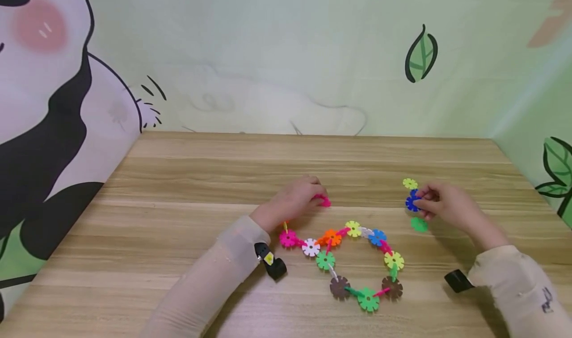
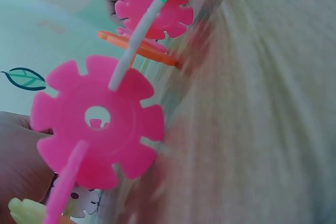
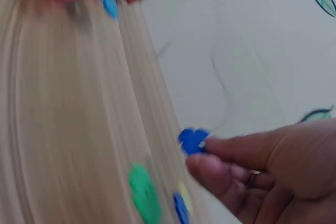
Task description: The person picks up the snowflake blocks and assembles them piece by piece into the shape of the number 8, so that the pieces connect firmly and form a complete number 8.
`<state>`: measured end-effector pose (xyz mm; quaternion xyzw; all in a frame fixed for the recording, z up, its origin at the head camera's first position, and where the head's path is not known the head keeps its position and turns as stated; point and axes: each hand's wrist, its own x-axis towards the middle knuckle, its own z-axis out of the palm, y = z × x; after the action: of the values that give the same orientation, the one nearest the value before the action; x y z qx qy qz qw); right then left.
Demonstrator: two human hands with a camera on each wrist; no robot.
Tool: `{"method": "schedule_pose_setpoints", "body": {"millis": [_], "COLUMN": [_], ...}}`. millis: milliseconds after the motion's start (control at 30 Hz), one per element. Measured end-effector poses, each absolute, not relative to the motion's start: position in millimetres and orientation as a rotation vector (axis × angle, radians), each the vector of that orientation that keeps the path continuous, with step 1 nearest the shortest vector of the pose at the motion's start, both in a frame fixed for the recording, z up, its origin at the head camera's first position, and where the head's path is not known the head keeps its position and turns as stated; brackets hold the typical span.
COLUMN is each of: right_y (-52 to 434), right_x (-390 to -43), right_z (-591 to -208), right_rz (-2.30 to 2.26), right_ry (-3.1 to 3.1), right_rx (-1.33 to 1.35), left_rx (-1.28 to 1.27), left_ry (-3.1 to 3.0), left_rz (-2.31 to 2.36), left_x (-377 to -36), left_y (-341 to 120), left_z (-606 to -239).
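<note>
In the head view my left hand (image 1: 296,201) holds a pink notched interlocking disc (image 1: 325,201) above the back of a linked disc chain. My right hand (image 1: 451,208), to the right, pinches a blue interlocking disc (image 3: 192,140) between thumb and finger. A second blue disc (image 3: 181,208) lies below it on the table, with a yellow disc (image 1: 410,183) behind and a green disc (image 1: 419,224) in front. The chain (image 1: 368,299) of several coloured discs forms a closed loop with a tail on its left. Close up in the left wrist view stands a pink disc (image 2: 60,98).
A wooden table (image 1: 214,174) carries everything. Behind it rises a pale green wall (image 1: 268,45) with printed leaves, and a panda picture (image 1: 107,95) covers the left side. Black wrist straps (image 1: 459,281) hang below both sleeves, the left one close to the chain's tail.
</note>
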<state>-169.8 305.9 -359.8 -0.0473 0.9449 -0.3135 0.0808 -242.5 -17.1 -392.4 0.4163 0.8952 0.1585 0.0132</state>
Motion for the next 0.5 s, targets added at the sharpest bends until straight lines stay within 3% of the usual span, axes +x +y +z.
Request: {"method": "schedule_pose_setpoints", "body": {"millis": [267, 500], "right_y": [267, 231], "right_x": [-182, -195], "right_z": [-360, -359], "right_rz": [-1.323, -1.348], "right_ry": [2.572, 2.456], "right_rx": [-0.272, -0.302], "left_rx": [1.252, 1.258], "left_ry": [2.769, 2.762], "left_rz": [0.544, 0.576], "left_x": [-243, -243], "left_y": [-16, -16], "left_z": [-393, -392]}}
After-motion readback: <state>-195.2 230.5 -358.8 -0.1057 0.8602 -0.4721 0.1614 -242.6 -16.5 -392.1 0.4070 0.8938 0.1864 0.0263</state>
